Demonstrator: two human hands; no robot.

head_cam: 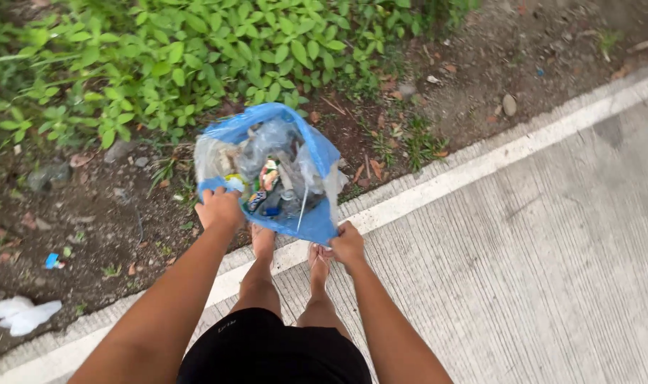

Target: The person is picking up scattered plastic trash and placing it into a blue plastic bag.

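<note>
while held open over the dirt verge, the blue plastic bag is gripped at its rim by the left hand and right hand, both closed on it; crumpled wrappers and seemingly clear plastic are contained.

I see a blue plastic bag held open and upright above the edge of the road, its mouth stretched wide. Inside lies mixed rubbish: clear crumpled plastic, colourful wrappers and a thin white straw.
</note>
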